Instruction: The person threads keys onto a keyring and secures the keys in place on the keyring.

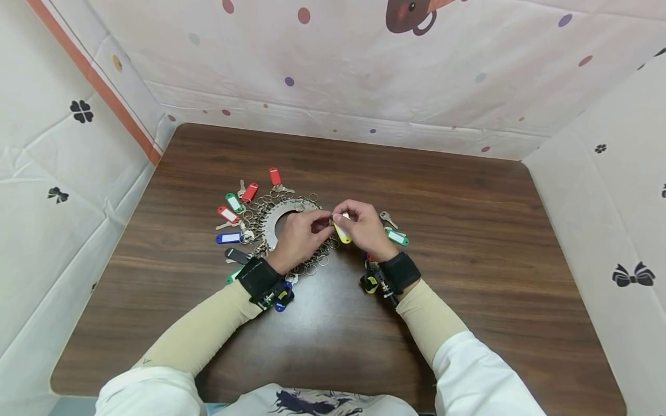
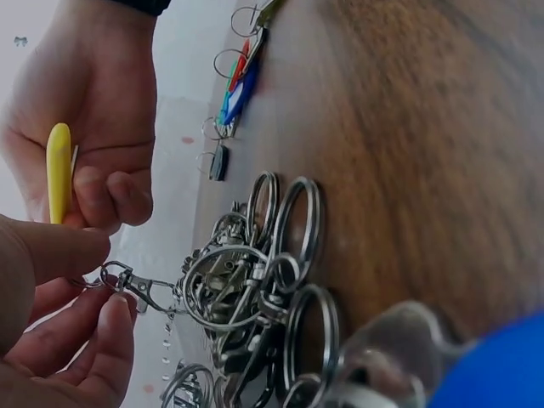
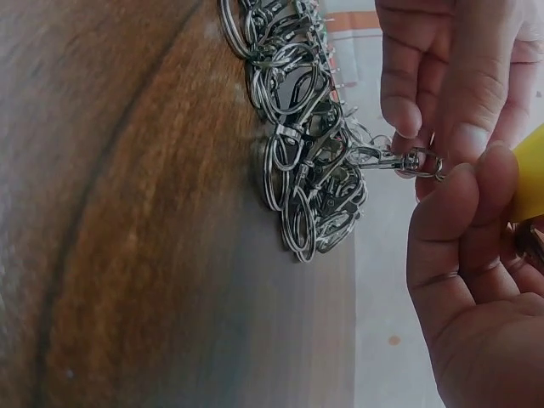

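Observation:
At the right side of a round metal key holder, both hands meet. My left hand pinches a split ring at the end of a snap hook that hangs from the holder. A yellow key tag is in my right hand, its fingertips touching the left ones by the ring. Part of a key shows beside the tag in the wrist views. Fingers hide where the tag's own ring and the split ring meet. Many snap hooks with split rings hang round the holder.
Keys with red, green, blue and black tags fan out left of the holder. Beyond the right hand lie a loose key and a green tag. Patterned cloth walls border the wooden table.

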`<state>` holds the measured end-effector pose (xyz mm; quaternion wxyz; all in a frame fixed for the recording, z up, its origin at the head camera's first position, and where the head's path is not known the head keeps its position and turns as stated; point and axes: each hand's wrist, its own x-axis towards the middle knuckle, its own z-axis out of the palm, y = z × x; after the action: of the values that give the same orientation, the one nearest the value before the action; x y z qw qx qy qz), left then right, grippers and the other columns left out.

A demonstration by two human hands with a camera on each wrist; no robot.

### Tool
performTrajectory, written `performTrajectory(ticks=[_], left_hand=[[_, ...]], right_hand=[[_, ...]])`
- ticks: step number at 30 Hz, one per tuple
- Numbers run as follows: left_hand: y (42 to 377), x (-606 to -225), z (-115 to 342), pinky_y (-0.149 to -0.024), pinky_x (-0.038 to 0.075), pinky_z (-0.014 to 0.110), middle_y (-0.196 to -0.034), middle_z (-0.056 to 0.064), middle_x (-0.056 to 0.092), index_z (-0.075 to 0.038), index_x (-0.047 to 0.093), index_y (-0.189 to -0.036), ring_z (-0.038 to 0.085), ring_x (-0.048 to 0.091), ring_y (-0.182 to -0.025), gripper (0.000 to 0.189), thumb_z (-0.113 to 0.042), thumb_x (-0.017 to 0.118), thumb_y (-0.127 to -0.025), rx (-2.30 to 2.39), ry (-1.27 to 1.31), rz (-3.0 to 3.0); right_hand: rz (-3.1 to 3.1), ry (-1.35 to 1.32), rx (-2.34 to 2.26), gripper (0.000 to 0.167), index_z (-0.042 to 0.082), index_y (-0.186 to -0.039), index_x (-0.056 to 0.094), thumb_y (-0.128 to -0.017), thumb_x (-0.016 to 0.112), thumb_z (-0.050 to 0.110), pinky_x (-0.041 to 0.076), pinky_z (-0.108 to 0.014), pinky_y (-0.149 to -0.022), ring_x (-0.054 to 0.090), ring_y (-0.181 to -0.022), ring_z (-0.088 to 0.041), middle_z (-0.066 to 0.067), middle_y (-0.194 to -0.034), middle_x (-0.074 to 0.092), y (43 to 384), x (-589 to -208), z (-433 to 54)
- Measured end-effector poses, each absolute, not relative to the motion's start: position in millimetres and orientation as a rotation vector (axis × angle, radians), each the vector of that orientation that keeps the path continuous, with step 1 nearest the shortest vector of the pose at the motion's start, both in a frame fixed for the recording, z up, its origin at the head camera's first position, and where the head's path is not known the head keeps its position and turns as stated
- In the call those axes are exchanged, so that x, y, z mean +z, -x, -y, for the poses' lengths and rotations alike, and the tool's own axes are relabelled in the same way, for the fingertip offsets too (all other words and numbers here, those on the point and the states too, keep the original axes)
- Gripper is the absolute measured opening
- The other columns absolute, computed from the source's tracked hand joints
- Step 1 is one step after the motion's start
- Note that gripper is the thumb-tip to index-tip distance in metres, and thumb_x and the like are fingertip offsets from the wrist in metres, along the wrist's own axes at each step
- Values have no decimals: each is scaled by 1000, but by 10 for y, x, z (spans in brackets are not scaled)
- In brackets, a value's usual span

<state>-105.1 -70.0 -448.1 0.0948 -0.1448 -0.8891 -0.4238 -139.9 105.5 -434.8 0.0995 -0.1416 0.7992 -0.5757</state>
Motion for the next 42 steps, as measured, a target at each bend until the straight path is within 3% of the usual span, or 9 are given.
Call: performTrajectory(ticks=[6,14,22,30,42], left_hand=[[1068,-4482,742,-75,62,38,-95,11,80,-4,78,-113,22,76,-82,25,-13,81,-90,-1290,450,2641],[1080,-4464,762,-76,61,38,-99,13,78,-2,76,-114,23,73,-85,25,-14,78,-93,-1322,480,2680],[1090,-4444,797,-82,59,42,-110,13,79,-6,76,-117,25,72,-94,25,-19,77,-95,-1316,503,2741],[1105,-4450,813,-82,62,42,-104,10,80,-8,75,-114,25,76,-93,25,-19,80,-92,-1350,515,2688],[1120,-4433,847,-84,59,43,-111,9,79,-11,77,-115,25,73,-99,25,-25,78,-94,-1275,547,2749]], right_hand=[[-2344,410,-1713,9,-3,-96,71,-98,66,4,47,-22,-59,58,-66,-13,-12,-83,69,1392,-4341,-1049],[-2320,414,-1717,8,-2,-96,72,-98,66,4,46,-22,-57,56,-64,-11,-4,-80,67,1403,-4351,-1058],[-2342,460,-1673,8,0,-95,72,-98,66,2,47,-23,-60,57,-68,-13,-11,-89,69,1411,-4367,-1081],[-2358,469,-1663,9,-1,-95,72,-99,64,2,47,-23,-60,57,-69,-15,-13,-89,69,1413,-4361,-1087],[-2362,513,-1648,9,-1,-96,71,-100,63,3,47,-24,-62,57,-70,-16,-15,-91,67,1419,-4373,-1102]])
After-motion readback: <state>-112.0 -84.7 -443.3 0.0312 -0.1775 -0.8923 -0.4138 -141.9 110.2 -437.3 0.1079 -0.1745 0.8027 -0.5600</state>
